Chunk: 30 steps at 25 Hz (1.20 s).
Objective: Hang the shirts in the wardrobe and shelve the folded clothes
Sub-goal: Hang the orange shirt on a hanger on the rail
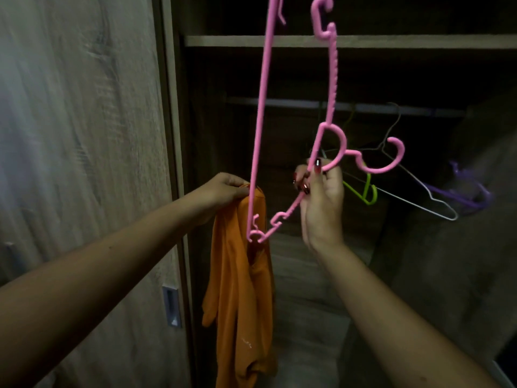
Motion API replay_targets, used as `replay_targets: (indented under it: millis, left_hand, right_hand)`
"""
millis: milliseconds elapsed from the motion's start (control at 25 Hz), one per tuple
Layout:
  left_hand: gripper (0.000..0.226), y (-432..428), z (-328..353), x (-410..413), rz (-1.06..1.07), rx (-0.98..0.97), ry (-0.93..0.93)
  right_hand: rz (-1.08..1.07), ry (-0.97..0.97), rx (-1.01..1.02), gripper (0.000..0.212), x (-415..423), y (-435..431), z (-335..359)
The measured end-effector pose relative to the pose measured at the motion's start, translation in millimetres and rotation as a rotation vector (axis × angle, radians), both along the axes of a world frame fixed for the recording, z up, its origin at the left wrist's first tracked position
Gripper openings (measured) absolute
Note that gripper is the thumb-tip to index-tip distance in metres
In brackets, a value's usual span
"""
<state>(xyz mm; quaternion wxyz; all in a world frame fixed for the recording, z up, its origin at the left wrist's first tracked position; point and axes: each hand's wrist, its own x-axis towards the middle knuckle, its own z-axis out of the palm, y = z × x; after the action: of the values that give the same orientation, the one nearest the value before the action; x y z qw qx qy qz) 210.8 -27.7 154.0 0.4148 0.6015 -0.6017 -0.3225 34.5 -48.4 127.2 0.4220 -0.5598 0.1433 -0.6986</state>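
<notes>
The person is standing at the open wardrobe (302,275) with both arms reaching forward. The left hand (223,187) is pinching the top edge of the orange shirt (240,289) between curled fingers and thumb, and the shirt is hanging straight down from that grip in loose folds, in front of the wardrobe's left side and just beside the edge of the door (84,135). The right hand (323,203) is gripping the pink hanger (258,121) at its neck, fingers curled round the plastic below the looped centre. The hanger is standing on end, its long bar running up out of the top of the view and its hook pointing right. Its lower tip is lying over the upper part of the shirt, though whether it is touching the cloth cannot be told. Deeper inside, a green hanger (369,196), a wire hanger (436,203) and a purple hanger (461,197) are hanging bare below the rail (279,102), to the right of the right hand. A shelf (223,41) is running across above the rail. A recessed handle (171,306) is showing low on the door's edge.
</notes>
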Motion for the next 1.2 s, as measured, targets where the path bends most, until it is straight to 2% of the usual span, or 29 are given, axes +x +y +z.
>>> replay_targets:
  millis: [160, 240, 320, 360, 440, 480, 560, 640, 760, 840, 1040, 1200]
  left_hand:
    - [0.024, 6.6, 1.6, 1.4, -0.046, 0.026, 0.046]
    - [0.019, 17.1, 7.3, 11.4, -0.182, 0.053, 0.171]
    - [0.015, 28.0, 11.6, 25.9, -0.206, 0.023, 0.252]
    - [0.013, 30.8, 12.0, 33.6, -0.153, -0.008, 0.219]
    - [0.014, 32.2, 8.8, 44.9, -0.038, -0.064, 0.004]
    - [0.015, 32.1, 5.1, 46.2, 0.000, -0.074, -0.105]
    - [0.015, 33.9, -3.0, 42.2, 0.061, -0.085, -0.205]
    - [0.018, 36.2, -8.8, 37.4, 0.061, -0.122, -0.228]
    - [0.022, 38.2, -10.9, 27.3, -0.020, -0.092, -0.223]
    - [0.024, 38.5, -6.5, 19.5, -0.051, -0.065, -0.190]
    - [0.020, 39.1, 5.1, 14.6, -0.066, -0.070, -0.137]
    - [0.020, 44.7, 8.9, 17.4, -0.189, -0.069, -0.103]
  right_hand:
    - [-0.062, 0.188, -0.015, 0.018, 14.3, 4.2, -31.5]
    - [-0.123, 0.347, -0.021, 0.020, 10.7, -3.7, -57.6]
    - [-0.212, 0.506, 0.010, 0.015, -1.7, -18.9, -82.3]
    - [-0.252, 0.579, 0.035, 0.013, -10.2, -26.6, -91.6]
    - [-0.308, 0.724, 0.066, 0.009, -28.1, -37.2, -101.1]
    - [-0.315, 0.789, 0.076, 0.010, -35.1, -39.8, -102.8]
    - [-0.308, 0.857, 0.104, 0.016, -41.8, -40.5, -103.1]
    - [-0.284, 0.780, 0.145, 0.014, -39.6, -35.7, -100.9]
    - [-0.136, 0.494, 0.174, 0.014, -25.4, -21.9, -84.4]
    - [-0.051, 0.399, 0.185, 0.014, -14.7, -12.9, -72.1]
    - [0.118, 0.275, 0.256, 0.016, 2.7, -0.2, -72.7]
    - [0.207, 0.287, 0.281, 0.014, 10.5, 5.3, -79.1]
